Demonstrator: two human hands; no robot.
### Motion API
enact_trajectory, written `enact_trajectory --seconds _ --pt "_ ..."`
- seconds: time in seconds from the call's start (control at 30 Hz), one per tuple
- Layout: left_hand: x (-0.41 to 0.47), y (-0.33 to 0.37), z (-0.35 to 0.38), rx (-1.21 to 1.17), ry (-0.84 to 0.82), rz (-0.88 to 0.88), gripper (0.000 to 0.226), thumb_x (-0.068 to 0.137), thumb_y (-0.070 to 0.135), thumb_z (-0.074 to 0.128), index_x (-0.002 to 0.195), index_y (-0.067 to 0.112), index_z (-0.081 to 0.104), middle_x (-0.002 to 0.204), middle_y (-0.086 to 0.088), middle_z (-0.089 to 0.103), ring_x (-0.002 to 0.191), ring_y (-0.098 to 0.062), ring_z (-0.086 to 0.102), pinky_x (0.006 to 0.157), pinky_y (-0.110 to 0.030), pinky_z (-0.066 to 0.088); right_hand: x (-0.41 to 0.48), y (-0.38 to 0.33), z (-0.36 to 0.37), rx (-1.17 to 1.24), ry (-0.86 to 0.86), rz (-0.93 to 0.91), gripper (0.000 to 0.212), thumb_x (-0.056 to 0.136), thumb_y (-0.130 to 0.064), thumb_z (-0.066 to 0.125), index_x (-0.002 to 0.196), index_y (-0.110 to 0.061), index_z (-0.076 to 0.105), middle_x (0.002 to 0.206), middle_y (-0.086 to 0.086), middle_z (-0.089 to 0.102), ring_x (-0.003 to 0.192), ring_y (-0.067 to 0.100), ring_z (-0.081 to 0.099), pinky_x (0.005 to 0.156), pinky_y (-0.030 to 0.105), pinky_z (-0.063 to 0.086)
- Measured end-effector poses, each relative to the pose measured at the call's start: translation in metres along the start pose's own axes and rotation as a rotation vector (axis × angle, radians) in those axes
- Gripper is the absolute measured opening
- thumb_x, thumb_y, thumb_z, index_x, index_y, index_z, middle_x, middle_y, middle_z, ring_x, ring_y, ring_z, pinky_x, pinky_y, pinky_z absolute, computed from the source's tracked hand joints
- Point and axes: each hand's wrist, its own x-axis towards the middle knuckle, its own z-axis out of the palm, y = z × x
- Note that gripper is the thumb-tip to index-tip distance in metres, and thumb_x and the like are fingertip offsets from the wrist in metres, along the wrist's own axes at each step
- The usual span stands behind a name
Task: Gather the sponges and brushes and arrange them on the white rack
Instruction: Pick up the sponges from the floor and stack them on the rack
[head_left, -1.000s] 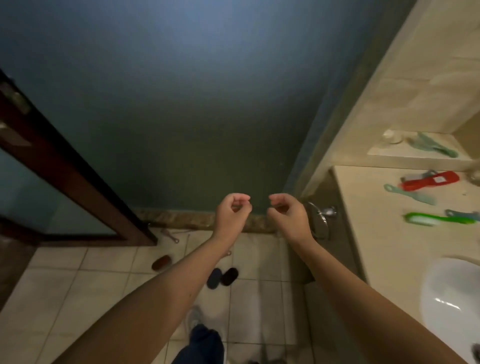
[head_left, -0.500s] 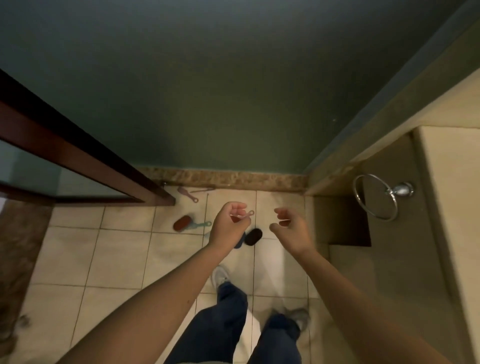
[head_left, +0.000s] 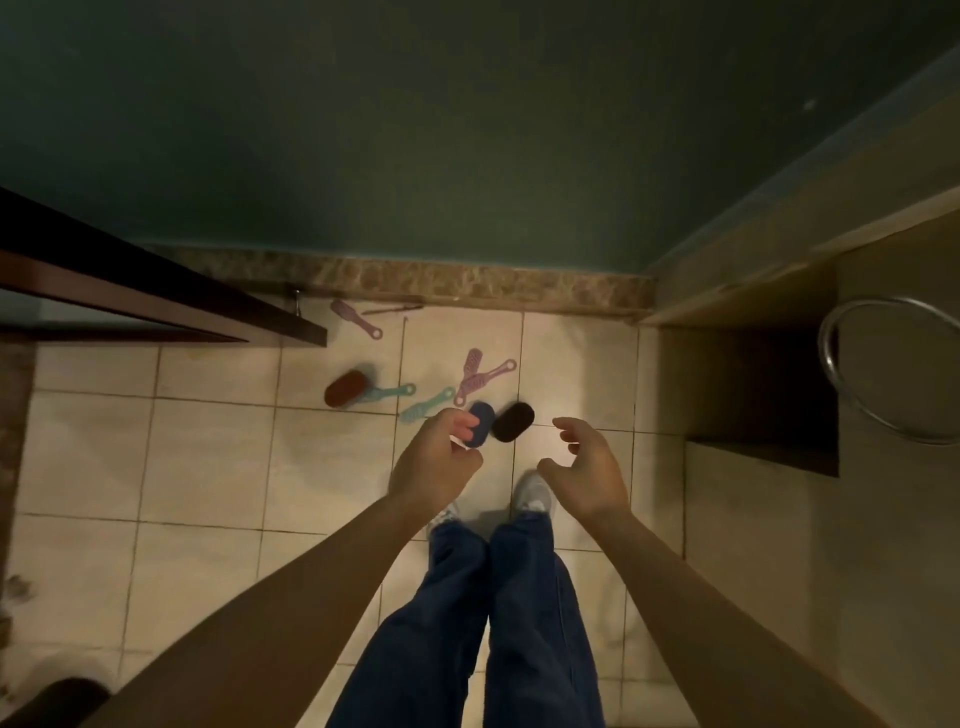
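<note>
Fingers (head_left: 567, 425) of the right hand (head_left: 587, 475) are loosely curled and spread wide, holding nothing. The left hand (head_left: 434, 467) has its fingers curled toward the thumb; cannot tell if they pinch anything. Both hover over the tiled floor (head_left: 208, 457). On the floor:
- blue sponge (head_left: 483, 420), partly hidden behind the left hand
- dark sponge (head_left: 513, 422), just beside it
- teal brush (head_left: 427, 405)
- pink brushes (head_left: 483, 375), crossed
- red-brown brush (head_left: 345, 391), further left
- lone pink brush (head_left: 356, 316), near the skirting
</note>
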Motion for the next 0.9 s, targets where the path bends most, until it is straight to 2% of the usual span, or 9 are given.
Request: enact_trajectory --seconds 0.13,0.3,0.43,0.5,0.57,0.73,0.83,0.9 --pt "0.035 -0.030 0.032 0.026 -0.003 -0.047 0.036 0.083 0.018 0.066 0.108 0.039 0.050 0.100 0.021 0.054 0.086 -0.001 0.056 0.067 -0.020 0.048 0.045 0.031 0.021 -0.065 -0.035 -0.013 0.063 0.081 -0.019 0.072 0.138 -0.027 0.047 0.138 -0.005 0.050 0.120 0.014 0.050 0.091 0.028 0.048" --pt "0.081 -0.072 0.074 0.061 0.019 -0.126 0.040 0.080 0.023 0.068 0.101 0.048 0.044 0.094 0.028 0.050 0.081 0.005 0.055 0.060 -0.014 0.039 0.107 0.073 0.057 -0.184 -0.109 -0.025 0.064 0.081 -0.023 0.072 0.138 -0.030 0.046 0.141 -0.005 0.048 0.123 0.016 0.050 0.097 0.030 0.048" --pt "0.122 -0.111 0.105 0.107 0.067 -0.146 0.037 0.078 0.029 0.068 0.099 0.046 0.044 0.097 0.024 0.051 0.080 0.007 0.053 0.058 -0.013 0.033 0.152 0.108 0.089 -0.295 -0.158 -0.079 0.065 0.082 -0.023 0.071 0.140 -0.028 0.043 0.142 -0.004 0.046 0.125 0.018 0.048 0.097 0.030 0.046" --pt "0.145 -0.132 0.122 0.098 0.081 -0.149 0.036 0.077 0.028 0.068 0.103 0.042 0.047 0.105 0.018 0.054 0.086 -0.001 0.056 0.064 -0.018 0.042 0.172 0.127 0.105 -0.352 -0.193 -0.103 0.066 0.083 -0.023 0.072 0.142 -0.027 0.042 0.144 -0.003 0.045 0.127 0.019 0.047 0.101 0.032 0.046" --pt "0.168 -0.152 0.140 0.077 0.093 -0.163 0.038 0.078 0.024 0.069 0.111 0.033 0.051 0.114 0.009 0.054 0.097 -0.011 0.058 0.078 -0.030 0.052 0.193 0.143 0.120 -0.398 -0.224 -0.136 0.067 0.083 -0.022 0.071 0.142 -0.026 0.041 0.145 0.000 0.044 0.129 0.020 0.045 0.104 0.035 0.045" --pt "0.228 -0.195 0.180 0.120 0.068 -0.130 0.048 0.081 0.019 0.068 0.127 0.020 0.053 0.127 -0.003 0.054 0.110 -0.021 0.057 0.091 -0.035 0.050 0.249 0.176 0.158 -0.522 -0.283 -0.258 0.071 0.078 -0.018 0.074 0.141 -0.020 0.042 0.141 0.006 0.046 0.127 0.026 0.045 0.104 0.040 0.044" --pt "0.257 -0.215 0.201 0.212 0.082 -0.122 0.055 0.079 0.017 0.070 0.131 0.018 0.051 0.129 -0.008 0.053 0.110 -0.024 0.058 0.091 -0.035 0.049 0.280 0.195 0.179 -0.602 -0.273 -0.341 0.073 0.072 -0.018 0.079 0.136 -0.020 0.045 0.136 0.005 0.049 0.123 0.026 0.048 0.102 0.038 0.046" --pt "0.270 -0.227 0.214 0.281 0.101 -0.100 0.062 0.076 0.016 0.071 0.133 0.020 0.047 0.133 -0.007 0.045 0.111 -0.025 0.056 0.092 -0.040 0.051 0.300 0.207 0.191 -0.669 -0.277 -0.403 0.076 0.071 -0.020 0.080 0.138 -0.019 0.043 0.138 0.006 0.047 0.127 0.027 0.044 0.105 0.040 0.043"
